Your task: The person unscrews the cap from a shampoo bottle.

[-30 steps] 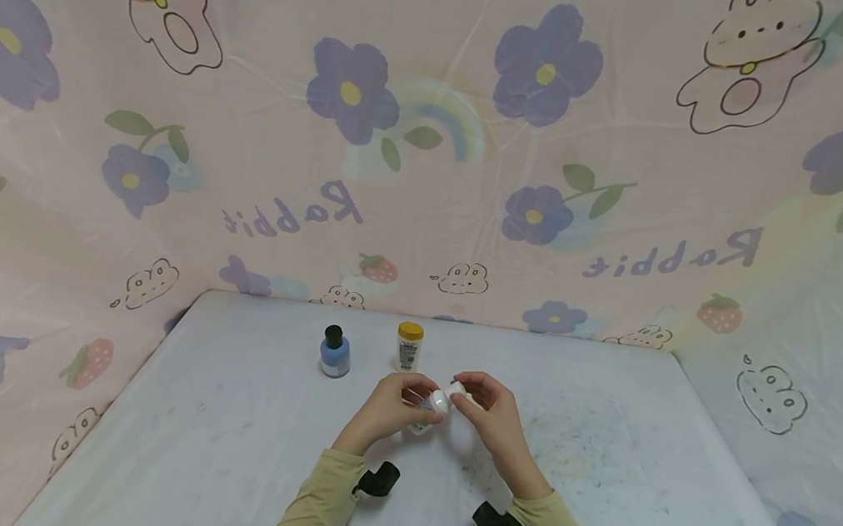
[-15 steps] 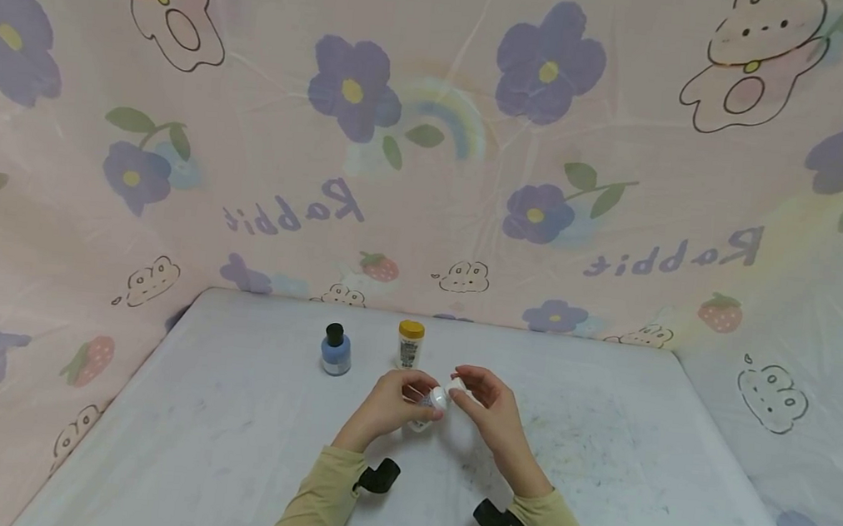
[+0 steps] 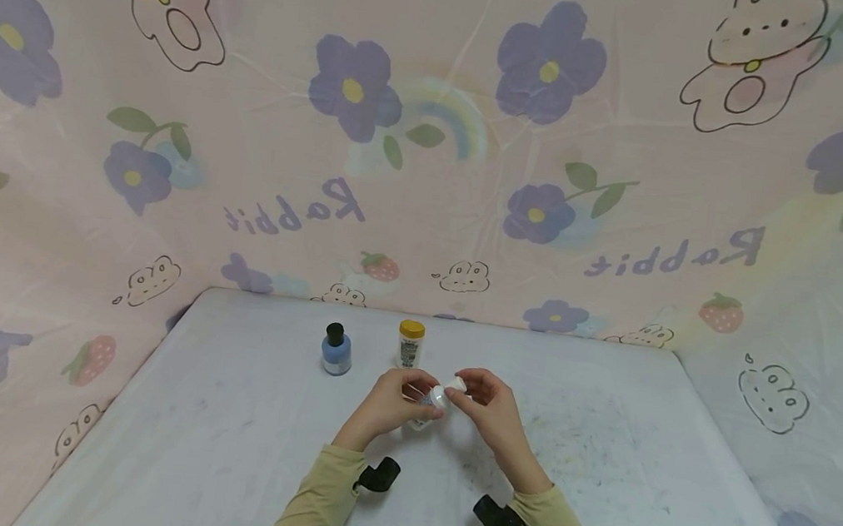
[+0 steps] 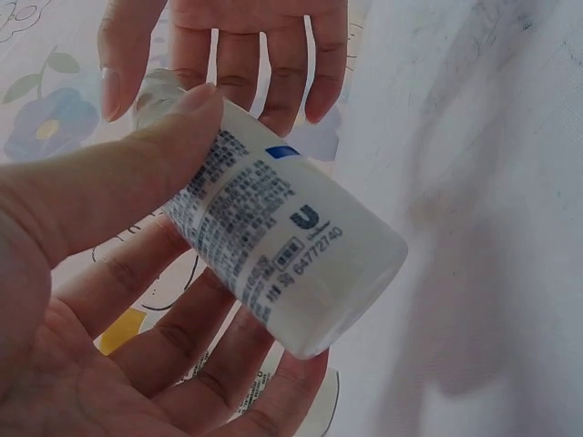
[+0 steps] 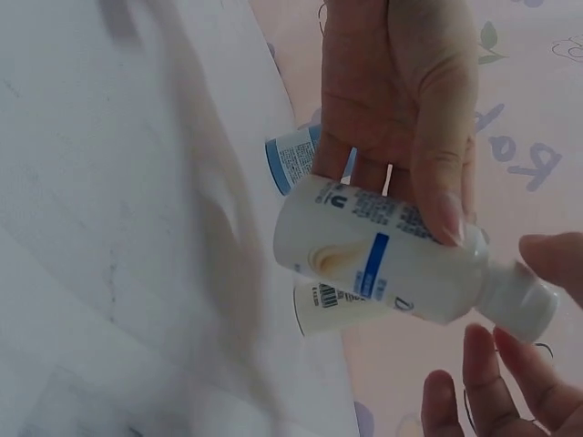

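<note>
A white bottle [image 5: 351, 246] tilts between two bare hands, its white cap [image 5: 530, 308] at the neck, over a pale table [image 3: 240, 448]. We judge the cap work to be partway through: bottle and cap are in hand and lined up, but we cannot tell whether the cap is loosening or tightening, or how far it has turned, so finishing it and setting the bottle down look left to do. Behind, a blue bottle [image 3: 335, 357] and a yellow-lidded container [image 3: 409, 350] stand upright with tops on, neither hand touching them. The left hand [image 3: 388, 402], reaching in from the left, curls its fingers and thumb around the bottle's body; opposite, the right hand [image 3: 490, 409] bends inward, thumb and fingers pinching the cap.
</note>
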`<action>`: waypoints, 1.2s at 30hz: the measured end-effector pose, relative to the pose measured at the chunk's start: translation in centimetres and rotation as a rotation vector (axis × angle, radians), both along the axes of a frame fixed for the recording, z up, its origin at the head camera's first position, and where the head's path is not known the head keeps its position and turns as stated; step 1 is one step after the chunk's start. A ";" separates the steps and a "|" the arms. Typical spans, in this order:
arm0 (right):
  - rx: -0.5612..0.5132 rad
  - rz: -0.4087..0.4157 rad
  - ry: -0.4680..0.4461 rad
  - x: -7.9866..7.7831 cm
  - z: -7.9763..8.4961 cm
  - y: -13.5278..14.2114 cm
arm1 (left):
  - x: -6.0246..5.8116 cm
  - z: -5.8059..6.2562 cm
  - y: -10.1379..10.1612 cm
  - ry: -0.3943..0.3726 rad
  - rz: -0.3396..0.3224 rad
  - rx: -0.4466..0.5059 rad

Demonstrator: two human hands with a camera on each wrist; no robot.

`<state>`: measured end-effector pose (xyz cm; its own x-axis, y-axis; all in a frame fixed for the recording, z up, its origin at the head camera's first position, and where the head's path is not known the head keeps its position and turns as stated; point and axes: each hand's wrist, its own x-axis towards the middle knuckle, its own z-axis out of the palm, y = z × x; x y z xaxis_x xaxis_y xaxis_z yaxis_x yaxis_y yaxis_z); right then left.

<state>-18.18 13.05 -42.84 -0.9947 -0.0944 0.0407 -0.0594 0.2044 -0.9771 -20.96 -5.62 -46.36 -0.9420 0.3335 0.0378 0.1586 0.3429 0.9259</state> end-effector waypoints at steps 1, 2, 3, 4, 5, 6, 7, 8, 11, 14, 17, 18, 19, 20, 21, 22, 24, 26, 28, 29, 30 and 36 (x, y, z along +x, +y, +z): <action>-0.001 0.008 0.002 0.0 0.0 0.0 | 0.0 0.0 0.0 0.002 -0.001 0.001; -0.004 0.015 0.005 0.0 -0.1 0.1 | 0.0 0.0 0.0 0.009 -0.004 0.003; -0.007 0.021 0.006 -0.1 -0.1 0.1 | 0.0 0.0 0.0 0.018 -0.010 0.004; -0.009 0.026 0.008 -0.1 -0.2 0.1 | 0.0 0.0 0.0 0.024 -0.013 0.006; -0.010 0.032 0.010 -0.1 -0.2 0.1 | 0.1 0.0 0.0 0.026 -0.014 0.007; -0.011 0.036 0.012 -0.1 -0.2 0.1 | 0.1 0.0 -0.1 0.029 -0.016 0.009; -0.013 0.041 0.015 -0.1 -0.2 0.2 | 0.1 0.0 -0.1 0.027 -0.015 0.008; -0.013 0.045 0.016 -0.1 -0.3 0.2 | 0.1 0.0 -0.1 0.027 -0.015 0.009; -0.011 0.057 0.022 -0.1 -0.2 0.2 | 0.1 0.0 -0.1 0.011 -0.007 0.008; -0.007 0.061 0.030 -0.1 -0.2 0.3 | 0.1 0.0 -0.1 0.014 -0.009 0.007; -0.004 0.066 0.036 0.0 -0.1 0.4 | 0.0 0.0 -0.1 0.017 -0.012 0.001; -0.004 0.067 0.039 0.0 0.0 0.4 | 0.0 0.0 -0.1 0.019 -0.013 0.001; -0.004 0.071 0.040 0.0 0.0 0.4 | 0.0 0.0 -0.1 0.021 -0.013 -0.002; -0.005 0.075 0.041 0.0 0.0 0.4 | 0.0 0.0 -0.2 0.024 -0.014 -0.003; -0.005 0.079 0.042 0.0 0.1 0.4 | 0.0 -0.1 -0.2 0.023 -0.013 -0.005; -0.007 0.082 0.043 0.0 0.1 0.4 | 0.0 -0.1 -0.2 0.024 -0.012 -0.007; -0.009 0.085 0.049 0.0 0.1 0.5 | 0.0 -0.1 -0.2 0.026 -0.013 -0.008; -0.010 0.083 0.055 0.0 0.0 0.6 | 0.1 -0.1 -0.2 0.024 -0.010 -0.010; -0.015 0.075 0.065 -0.1 0.0 0.7 | 0.2 0.0 -0.2 0.020 -0.005 -0.013; -0.018 0.071 0.071 -0.1 0.0 0.7 | 0.2 0.0 -0.3 0.017 -0.002 -0.013; -0.022 0.066 0.076 -0.1 0.0 0.8 | 0.3 0.0 -0.3 0.017 -0.001 -0.012; -0.063 0.054 0.092 -0.2 0.0 1.5 | 0.3 -0.1 -0.4 0.013 0.007 -0.004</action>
